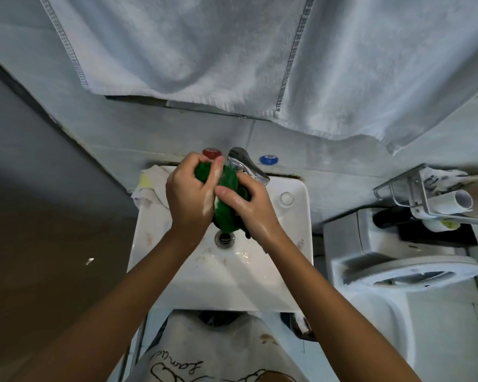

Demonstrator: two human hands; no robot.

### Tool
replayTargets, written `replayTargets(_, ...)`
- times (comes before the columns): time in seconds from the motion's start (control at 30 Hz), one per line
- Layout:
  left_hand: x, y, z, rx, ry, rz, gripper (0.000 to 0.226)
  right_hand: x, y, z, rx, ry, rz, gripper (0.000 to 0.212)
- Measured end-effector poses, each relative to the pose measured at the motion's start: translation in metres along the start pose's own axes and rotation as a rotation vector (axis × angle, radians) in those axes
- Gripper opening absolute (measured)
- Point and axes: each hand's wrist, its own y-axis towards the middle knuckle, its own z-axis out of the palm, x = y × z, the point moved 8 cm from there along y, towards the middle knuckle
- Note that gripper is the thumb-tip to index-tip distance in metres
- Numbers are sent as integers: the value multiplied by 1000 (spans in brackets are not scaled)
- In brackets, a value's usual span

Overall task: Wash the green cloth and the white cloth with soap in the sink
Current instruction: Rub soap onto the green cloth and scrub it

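both hands grip the green cloth [226,199] above the white sink [293,244]; the left hand [191,197] has its fingers curled round the cloth's upper end, thumb tip up near the tap; the right hand [249,205] clutches the bunched cloth from the other side, its thumb laid across the fabric; white soap lather shows on both hands and on the cloth between them; the cloth's lower end hangs just above the drain [225,238]; the chrome tap [246,164] stands directly behind the hands, its spout reaching over the right hand's knuckles; a red knob [211,153] sits on the wall to the tap's left and a blue knob [269,159] to its right; the white cloth [152,188], stained and crumpled, lies on the sink's back left corner, draped over the rim, just beside the left hand; a large white towel [232,51] hangs on the wall above; a toilet [403,274] stands to the sink's right, with a wire rack [425,194] holding paper rolls above it; wet patches and brownish marks show in the basin.
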Motion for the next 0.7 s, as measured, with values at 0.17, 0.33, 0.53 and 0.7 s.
replayTargets(0.17, 1, -2, -5, 107, -4, -34, 14, 3, 8, -24, 7, -68, -10, 28)
replayTargets(0.33, 8, -12, 3, 352, -87, -125, 23, 12, 10, -34, -77, -68, -147, 20)
replayTargets(0.53, 12, -14, 10, 604, -112, -285, 55, 13, 9, -35, -98, -43, -154, 28)
replayTargets(0.7, 21, -13, 17, 809, -21, -274, 30, 17, 9, -37, -83, 109, -136, 25)
